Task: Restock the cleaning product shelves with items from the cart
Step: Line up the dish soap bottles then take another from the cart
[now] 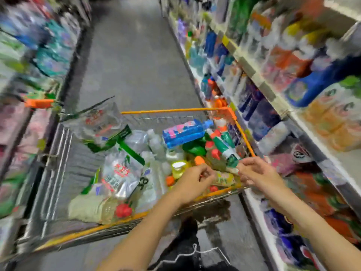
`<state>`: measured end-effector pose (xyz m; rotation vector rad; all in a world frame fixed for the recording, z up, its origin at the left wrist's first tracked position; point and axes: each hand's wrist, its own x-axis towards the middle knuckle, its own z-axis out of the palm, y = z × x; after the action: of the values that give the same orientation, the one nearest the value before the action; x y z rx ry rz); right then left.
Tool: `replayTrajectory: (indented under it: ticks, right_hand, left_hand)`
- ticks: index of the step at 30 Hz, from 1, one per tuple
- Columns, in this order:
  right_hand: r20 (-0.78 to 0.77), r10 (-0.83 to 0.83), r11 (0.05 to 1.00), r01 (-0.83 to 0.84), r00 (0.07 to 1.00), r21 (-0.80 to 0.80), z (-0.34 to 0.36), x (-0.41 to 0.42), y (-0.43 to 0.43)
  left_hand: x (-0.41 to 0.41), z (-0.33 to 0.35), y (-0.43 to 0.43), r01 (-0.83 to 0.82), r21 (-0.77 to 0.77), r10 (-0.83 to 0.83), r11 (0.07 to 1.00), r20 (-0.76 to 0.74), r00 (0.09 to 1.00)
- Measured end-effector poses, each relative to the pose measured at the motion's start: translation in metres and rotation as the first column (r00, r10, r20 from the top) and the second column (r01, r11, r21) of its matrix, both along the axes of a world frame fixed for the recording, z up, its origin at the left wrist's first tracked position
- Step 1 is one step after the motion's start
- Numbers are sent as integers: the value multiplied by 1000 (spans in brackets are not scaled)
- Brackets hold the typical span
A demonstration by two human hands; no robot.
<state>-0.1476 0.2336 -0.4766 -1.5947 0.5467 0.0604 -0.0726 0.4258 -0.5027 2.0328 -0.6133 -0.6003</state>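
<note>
You were picking from the cart (175,110): left grip (193,178) and right grip (259,174) curled beside a yellow bottle (224,179) in its near corner; whether either held it, I couldn't tell. Next needed a sure hold.

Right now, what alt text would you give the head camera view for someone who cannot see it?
The left hand and right hand reach into a wire cart heaped with cleaning bottles and pouches, in an aisle between stocked shelves.
</note>
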Motion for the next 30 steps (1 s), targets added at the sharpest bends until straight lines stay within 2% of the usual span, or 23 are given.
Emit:
replayTrajectory:
  ticks: [4, 6, 7, 9, 11, 12, 16, 23, 27, 29, 30]
  right_hand:
    - [-159, 93, 980, -119, 983, -162, -59, 63, 19]
    - [-236, 147, 927, -217, 961, -306, -87, 85, 23]
    - [-298, 195, 868, -306, 934, -391, -100, 93, 24]
    - [-479, 294, 673, -535, 827, -511, -126, 103, 25]
    - [-648, 312, 473, -705, 695, -529, -146, 104, 25]
    - [-694, 305, 415, -747, 652, -519, -154, 104, 25]
    - [-751, 284, 329, -796, 596, -508, -181, 104, 22]
    - [-779, 290, 86, -825, 557, -558, -193, 109, 23]
    - [-772, 332, 105, -835, 542, -540, -182, 114, 20]
    - [-734, 366, 133, -812, 573, -568, -169, 116, 13]
    - [-703, 380, 177, -793, 601, -583, -159, 116, 8]
  left_hand:
    - [48, -27, 31, -87, 118, 97, 989, -79, 992]
    - [68, -39, 37, -111, 163, 127, 980, -92, 988]
    - [76, -45, 39, -116, 184, 135, 976, -96, 986]
    - [88, -57, 40, -120, 220, 145, 968, -99, 984]
    - [96, -66, 37, -116, 248, 151, 962, -128, 980]
    - [99, -70, 35, -110, 245, 150, 963, -150, 977]
    - [109, -80, 25, -53, 281, 98, 958, -150, 984]
    - [117, -87, 21, -38, 306, 92, 951, -164, 982]
    - [117, -88, 23, -31, 291, 80, 956, -161, 984]
    - [115, -88, 22, -7, 288, 58, 958, -168, 984]
    - [113, -88, 21, 13, 284, 40, 959, -180, 983]
